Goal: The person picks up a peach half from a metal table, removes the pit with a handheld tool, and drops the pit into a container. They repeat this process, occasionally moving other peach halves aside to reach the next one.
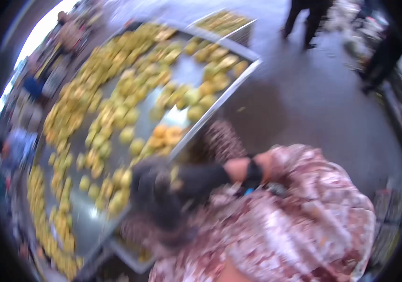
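Note:
Both my hands are in dark gloves, close together at the near edge of a metal table (pixel 210 113), smeared by motion. My right hand (pixel 161 181) comes from the arm with a dark band (pixel 253 174) at the wrist. My left hand (pixel 175 232) seems to be the dark shape just below it, partly merged with the blur. A small yellow-green patch (pixel 175 177) shows against the right glove; whether it is held cannot be made out. Yellow-green round fruits (pixel 116 204) lie right beside the gloves. A few orange-tinged fruits (pixel 166 136) sit near the table's rim.
Many more fruits (pixel 74 108) spread in rows across the table. A tray of yellow pieces (pixel 222 22) stands beyond its far corner. A pale container (pixel 137 265) is below the near edge. People (pixel 306 19) stand on the wet floor (pixel 304 108); others are at the left.

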Demonstrator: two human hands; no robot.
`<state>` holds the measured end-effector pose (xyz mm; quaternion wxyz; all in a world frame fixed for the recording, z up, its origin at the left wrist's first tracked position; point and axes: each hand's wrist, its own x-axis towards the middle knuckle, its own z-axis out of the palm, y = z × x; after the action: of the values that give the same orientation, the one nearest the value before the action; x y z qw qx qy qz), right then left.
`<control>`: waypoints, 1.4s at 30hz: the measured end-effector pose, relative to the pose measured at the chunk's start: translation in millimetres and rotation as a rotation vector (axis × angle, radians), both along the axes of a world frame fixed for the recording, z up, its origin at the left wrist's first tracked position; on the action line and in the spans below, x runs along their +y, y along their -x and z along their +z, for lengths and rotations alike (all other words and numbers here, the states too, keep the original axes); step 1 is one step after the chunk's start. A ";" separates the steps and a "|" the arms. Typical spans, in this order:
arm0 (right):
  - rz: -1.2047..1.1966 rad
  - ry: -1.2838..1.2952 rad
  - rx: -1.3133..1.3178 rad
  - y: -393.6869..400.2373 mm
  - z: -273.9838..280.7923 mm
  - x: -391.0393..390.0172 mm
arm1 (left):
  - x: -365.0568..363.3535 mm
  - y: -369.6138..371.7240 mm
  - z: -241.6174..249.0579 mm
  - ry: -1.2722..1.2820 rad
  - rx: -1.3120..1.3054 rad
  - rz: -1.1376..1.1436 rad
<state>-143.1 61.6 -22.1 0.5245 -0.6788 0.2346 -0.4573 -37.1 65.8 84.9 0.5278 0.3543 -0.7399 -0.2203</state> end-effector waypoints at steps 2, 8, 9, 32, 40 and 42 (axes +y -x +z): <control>-0.047 -0.217 -0.300 -11.1 -28.3 2.2 | 3.4 7.8 3.6 -0.119 0.085 -0.048; -0.081 -0.050 0.088 29.9 -41.1 -14.7 | -8.3 19.7 14.9 -0.237 0.149 -0.306; -0.004 -0.111 -0.059 39.3 -18.0 -9.3 | -9.4 22.1 14.1 -0.144 0.107 -0.326; -0.030 -0.110 1.203 8.1 -47.0 7.1 | -57.1 -425.5 -146.1 0.064 -0.923 0.775; -0.290 -0.001 0.922 41.8 -34.9 39.2 | -178.9 1.5 -137.6 -0.038 -0.775 -0.207; -0.393 -0.011 0.835 61.8 -33.2 52.3 | -173.1 41.8 -134.5 0.095 -1.146 -0.264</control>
<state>-204.9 114.0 -55.3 0.2920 -0.7445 0.5527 -0.2342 -78.9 -107.3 -49.7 0.0272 0.2977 -0.9539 -0.0245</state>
